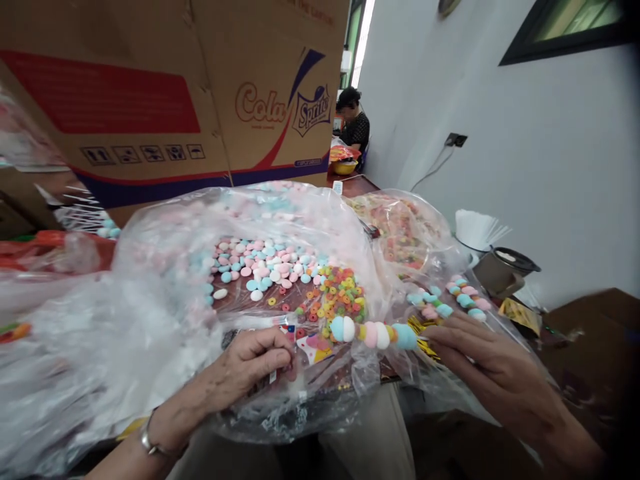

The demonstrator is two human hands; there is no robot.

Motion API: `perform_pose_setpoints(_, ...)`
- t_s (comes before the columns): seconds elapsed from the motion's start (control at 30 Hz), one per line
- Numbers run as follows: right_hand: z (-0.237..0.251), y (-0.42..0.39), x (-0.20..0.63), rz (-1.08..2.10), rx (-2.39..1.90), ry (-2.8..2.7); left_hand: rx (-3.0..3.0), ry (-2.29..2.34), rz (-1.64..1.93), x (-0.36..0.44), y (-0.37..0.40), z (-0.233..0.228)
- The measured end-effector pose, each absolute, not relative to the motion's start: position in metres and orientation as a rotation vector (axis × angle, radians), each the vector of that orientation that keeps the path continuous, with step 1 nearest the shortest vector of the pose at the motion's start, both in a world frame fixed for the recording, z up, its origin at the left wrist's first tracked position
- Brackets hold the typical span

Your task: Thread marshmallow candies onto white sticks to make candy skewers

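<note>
Two hands at work over open plastic bags of sweets. Left hand (pixel 250 363) pinched narrow, fingertips pressed on the clear bag (pixel 170 280) near its front edge, beside a small printed wrapper; cannot tell whether anything is held between the fingertips. Right hand (pixel 493 367) closed lightly on one end of the candy skewer (pixel 373 332), held level above the bag's front edge.

Handling of skewer, judged: light, soft marshmallow pieces, easily crushed or slid along the stick; hold at the stick ends, not on the pieces. Loose marshmallows (pixel 265 267) and ring candies (pixel 337 297) lie in the bag's middle; likely to roll.

Room for moving: cardboard box (pixel 190 100) close behind the bag; second bag (pixel 405 227) at right rear; finished skewers (pixel 450 300) just beside the right hand; dark pot (pixel 503 270) and white sticks (pixel 477 230) near the wall. Open space mostly toward the front edge.
</note>
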State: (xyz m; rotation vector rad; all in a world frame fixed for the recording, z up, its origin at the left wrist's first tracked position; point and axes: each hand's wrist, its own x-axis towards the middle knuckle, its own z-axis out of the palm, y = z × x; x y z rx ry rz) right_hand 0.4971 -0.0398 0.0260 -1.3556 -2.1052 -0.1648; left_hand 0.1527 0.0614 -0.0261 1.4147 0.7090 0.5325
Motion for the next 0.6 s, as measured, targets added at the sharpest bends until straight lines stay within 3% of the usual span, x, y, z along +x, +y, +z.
perform_pose_setpoints(0.6,0.03,-0.031,0.486,-0.377,-1.224,-2.282,1.233,0.652,0.433,0.143,0.068,-0.038)
